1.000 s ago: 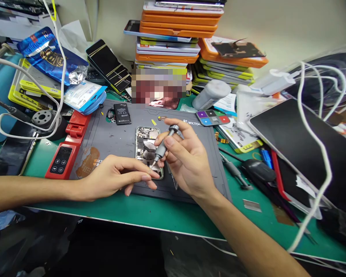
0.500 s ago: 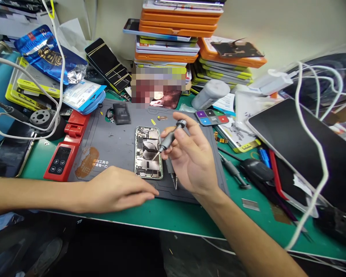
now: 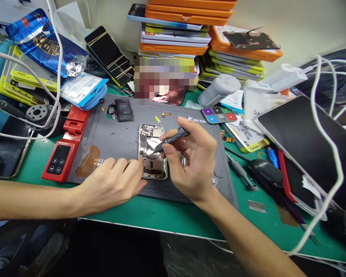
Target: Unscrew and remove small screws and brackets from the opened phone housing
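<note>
On the grey mat lies an opened phone (image 3: 155, 164), its screen off and its inner boards and metal plates exposed. My left hand (image 3: 115, 181) is closed, with fingertips against the lower left edge of the phone. A dark grey screwdriver (image 3: 173, 139) is pinched in my right hand (image 3: 194, 161), tilted with its tip down over the middle of the phone. I cannot tell whether the tip touches a screw. Behind my right hand, a second screwdriver is almost wholly hidden.
The grey work mat (image 3: 103, 134) covers part of the green table. A red device (image 3: 59, 157) with buttons stands left. Another screwdriver (image 3: 240, 173) and a metal blade (image 3: 257, 206) lie right. Stacked orange cases (image 3: 187, 15) rise behind. A white cable (image 3: 331, 154) hangs at right.
My left hand has moved up to the phone's edge, its fingers now curled. My right hand has brought the screwdriver inward over the phone. The whole view has shifted slightly.
</note>
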The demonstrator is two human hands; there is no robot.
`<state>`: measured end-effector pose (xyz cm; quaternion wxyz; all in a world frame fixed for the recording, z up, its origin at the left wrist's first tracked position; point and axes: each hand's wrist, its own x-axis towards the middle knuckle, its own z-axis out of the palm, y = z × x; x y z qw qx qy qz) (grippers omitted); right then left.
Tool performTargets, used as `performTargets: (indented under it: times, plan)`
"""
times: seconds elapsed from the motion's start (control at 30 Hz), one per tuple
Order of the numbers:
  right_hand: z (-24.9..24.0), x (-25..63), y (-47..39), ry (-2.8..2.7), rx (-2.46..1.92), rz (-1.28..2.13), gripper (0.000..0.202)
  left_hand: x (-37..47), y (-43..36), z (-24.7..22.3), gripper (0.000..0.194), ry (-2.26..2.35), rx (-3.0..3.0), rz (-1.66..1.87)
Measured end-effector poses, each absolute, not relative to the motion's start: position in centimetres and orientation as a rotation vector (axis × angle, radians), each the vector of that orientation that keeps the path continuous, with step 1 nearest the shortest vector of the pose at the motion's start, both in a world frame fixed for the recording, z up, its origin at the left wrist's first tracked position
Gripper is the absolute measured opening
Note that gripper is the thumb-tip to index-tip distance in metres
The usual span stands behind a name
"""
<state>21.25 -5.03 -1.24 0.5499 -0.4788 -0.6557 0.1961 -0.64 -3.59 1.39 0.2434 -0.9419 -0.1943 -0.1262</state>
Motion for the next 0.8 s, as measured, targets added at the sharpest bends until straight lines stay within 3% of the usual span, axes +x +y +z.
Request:
performTargets:
  times: [0.8]
  plan:
    - [-1.92,21.46,-4.47,-1.834,-0.959,0.255,0.071,-0.52,-3.42,0.69,0.035,-0.538,-2.604,-0.383]
